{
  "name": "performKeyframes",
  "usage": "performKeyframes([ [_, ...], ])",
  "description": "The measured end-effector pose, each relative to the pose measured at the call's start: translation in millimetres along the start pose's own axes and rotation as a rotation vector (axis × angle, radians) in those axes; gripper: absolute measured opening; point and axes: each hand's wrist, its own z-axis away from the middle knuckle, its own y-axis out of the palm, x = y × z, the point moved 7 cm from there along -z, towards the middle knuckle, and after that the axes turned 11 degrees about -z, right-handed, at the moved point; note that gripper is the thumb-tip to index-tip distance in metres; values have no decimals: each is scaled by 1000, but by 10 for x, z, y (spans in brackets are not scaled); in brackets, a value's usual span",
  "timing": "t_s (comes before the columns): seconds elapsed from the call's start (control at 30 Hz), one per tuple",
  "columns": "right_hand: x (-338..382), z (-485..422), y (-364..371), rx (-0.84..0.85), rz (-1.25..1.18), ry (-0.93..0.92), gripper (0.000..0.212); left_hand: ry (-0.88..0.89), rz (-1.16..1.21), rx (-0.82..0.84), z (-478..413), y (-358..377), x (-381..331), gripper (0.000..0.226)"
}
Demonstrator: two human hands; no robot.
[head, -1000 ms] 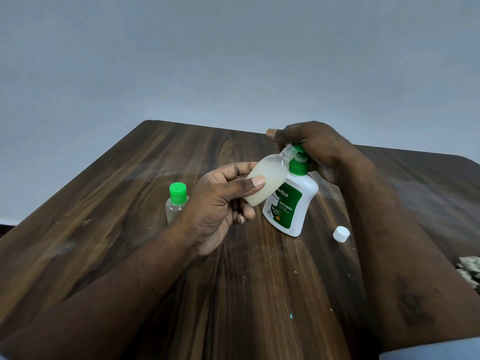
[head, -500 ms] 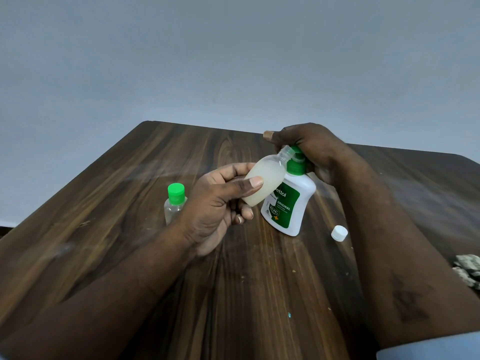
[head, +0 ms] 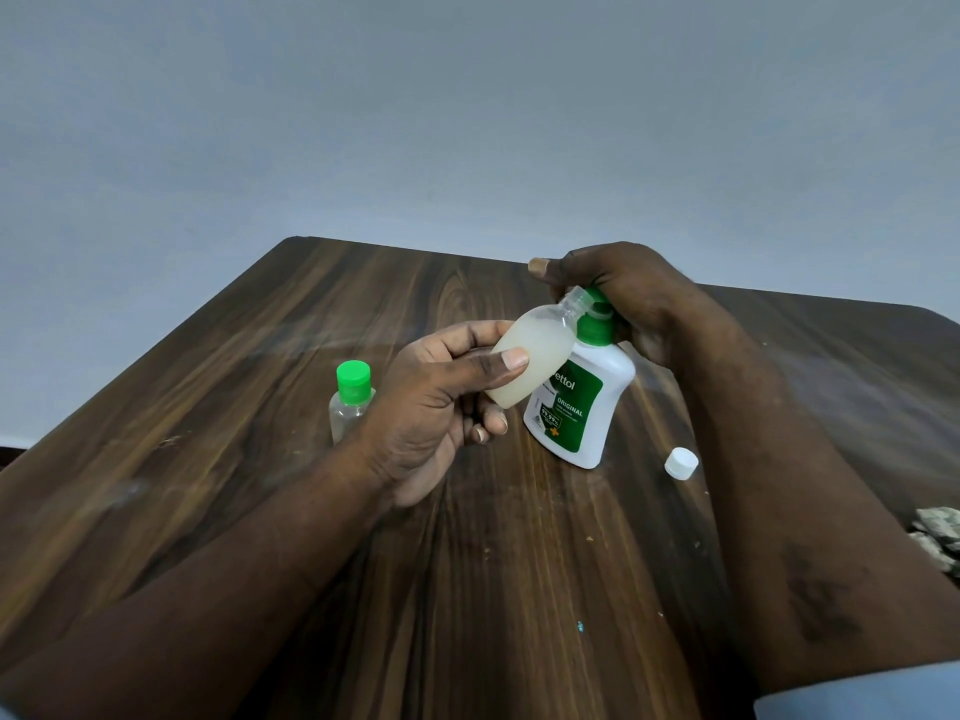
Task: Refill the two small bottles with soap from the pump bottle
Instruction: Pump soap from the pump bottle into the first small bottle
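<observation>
Table [head: 519, 589]: dark wood that carries everything. Its far edge runs well behind the pump bottle [head: 582, 413], and open wood lies in front of that bottle, between the forearms, as room to work.

Right hand [head: 623, 296]: on top of the pump bottle, fingers curled over the green pump head. It is probably there to press soap out while steadying the bottle.

Left hand [head: 441, 402]: just left of the pump bottle, thumb and fingers clamped round the open small bottle [head: 540, 340].

Pump bottle: white with a green label, leaning on the table under the right hand. The tilt seems meant to bring the spout towards the small neck.

Open small bottle: held off the table and slanted, its uncapped neck up against the pump spout. It looks mostly full of pale, cloudy soap, so this first fill appears close to done.

Capped small bottle [head: 349, 402]: upright, well left of the pump bottle, behind the left wrist. Its green cap is on and it looks clear, likely unfilled.

White cap [head: 681, 463]: lies loose just right of the pump bottle, within easy reach of the right hand and clear of the table edge.

Crumpled thing [head: 937, 527]: far right of the pump bottle at the frame edge. I cannot tell what it is.
</observation>
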Motion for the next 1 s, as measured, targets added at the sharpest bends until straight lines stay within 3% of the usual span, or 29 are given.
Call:
performKeyframes([
  [1.0, -23, -48, 0, 4, 7, -3, 27, 0, -5, -8, 11, 1, -14, 42],
])
